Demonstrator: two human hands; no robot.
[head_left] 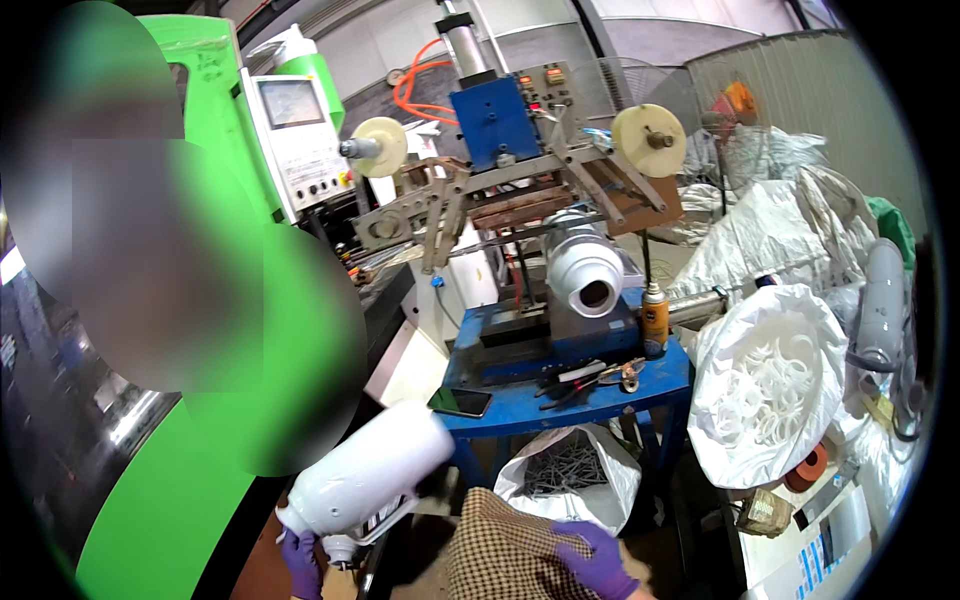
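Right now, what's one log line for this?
left hand: holding white vessel by narrow end | right hand: over checked cloth | phone: on blue table

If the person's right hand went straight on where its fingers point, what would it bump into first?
Probably the checked cloth: the right hand points toward the picture's upper left across it, and may already touch it, though depth is unclear.

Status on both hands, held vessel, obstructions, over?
Left hand holding white vessel, tilted. Right hand on checked cloth. Second white vessel occupying machine.
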